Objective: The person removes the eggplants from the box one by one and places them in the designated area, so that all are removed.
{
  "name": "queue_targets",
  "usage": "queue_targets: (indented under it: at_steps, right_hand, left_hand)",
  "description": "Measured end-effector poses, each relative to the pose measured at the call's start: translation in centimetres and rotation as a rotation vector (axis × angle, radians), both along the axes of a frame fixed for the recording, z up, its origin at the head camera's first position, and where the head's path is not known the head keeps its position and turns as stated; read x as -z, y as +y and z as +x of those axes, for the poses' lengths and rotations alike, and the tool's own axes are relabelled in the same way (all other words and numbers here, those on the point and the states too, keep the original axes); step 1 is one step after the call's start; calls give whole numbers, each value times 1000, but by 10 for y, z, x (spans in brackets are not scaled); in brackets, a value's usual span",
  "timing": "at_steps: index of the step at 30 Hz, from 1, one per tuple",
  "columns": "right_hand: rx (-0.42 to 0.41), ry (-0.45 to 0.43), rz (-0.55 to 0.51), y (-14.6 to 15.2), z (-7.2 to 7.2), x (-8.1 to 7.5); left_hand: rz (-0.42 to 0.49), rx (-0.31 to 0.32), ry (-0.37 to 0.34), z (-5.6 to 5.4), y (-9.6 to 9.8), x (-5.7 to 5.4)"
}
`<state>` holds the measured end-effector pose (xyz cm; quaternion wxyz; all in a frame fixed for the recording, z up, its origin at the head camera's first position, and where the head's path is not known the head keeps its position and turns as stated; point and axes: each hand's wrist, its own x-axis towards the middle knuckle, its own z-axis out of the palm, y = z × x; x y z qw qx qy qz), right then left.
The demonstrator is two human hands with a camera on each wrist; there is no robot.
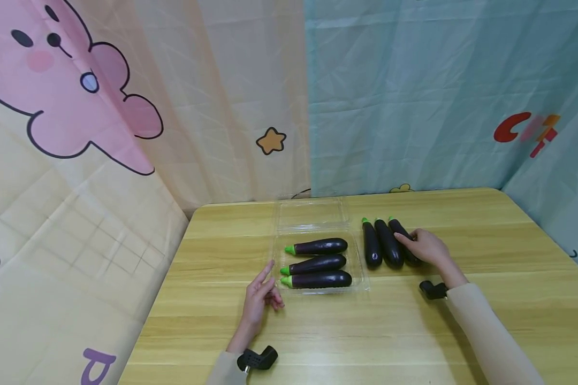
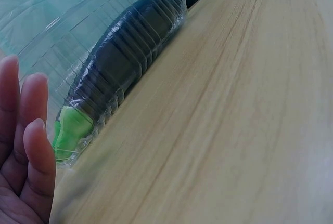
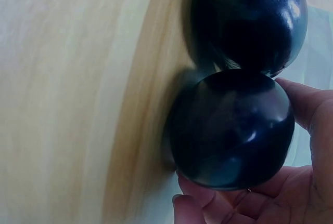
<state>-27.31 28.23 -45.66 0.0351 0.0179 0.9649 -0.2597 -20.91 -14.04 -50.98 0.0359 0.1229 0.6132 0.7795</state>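
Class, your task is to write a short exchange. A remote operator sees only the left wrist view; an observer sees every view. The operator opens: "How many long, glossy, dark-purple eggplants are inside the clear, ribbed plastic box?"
Observer: In the head view, three long, glossy, dark-purple eggplants lie inside the clear, ribbed plastic box.

Operator: I glimpse a dark end beyond the box. How many eggplants are outside it?

Observer: Three more eggplants lie side by side to the right of the box.

Operator: Which of those does the person's right grip hold?

Observer: The right grip has its thumb and fingers around the rightmost eggplant.
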Motion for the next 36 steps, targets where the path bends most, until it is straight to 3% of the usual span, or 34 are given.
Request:
queue_targets:
  at_steps: [11, 20, 25, 28, 31, 36]
  right_hand:
    - [17, 19, 10, 3, 1, 0]
    - [3, 279, -5, -17, 7, -16]
    - [-119, 381, -59, -40, 5, -31]
    - [-220, 397, -79, -56, 2, -40]
    - [-318, 387, -70, -73, 0, -48]
    - [-502, 298, -42, -100, -4, -56]
  left_hand:
    - [-9, 3, -4, 0, 0, 1]
    - [-7, 7, 3, -1, 0, 1]
    - [-6, 7, 4, -1, 0, 1]
    - [-5, 8, 3, -1, 1, 1]
    - [-2, 10, 1, -1, 1, 0]
    - [-2, 4, 4, -1, 0, 0]
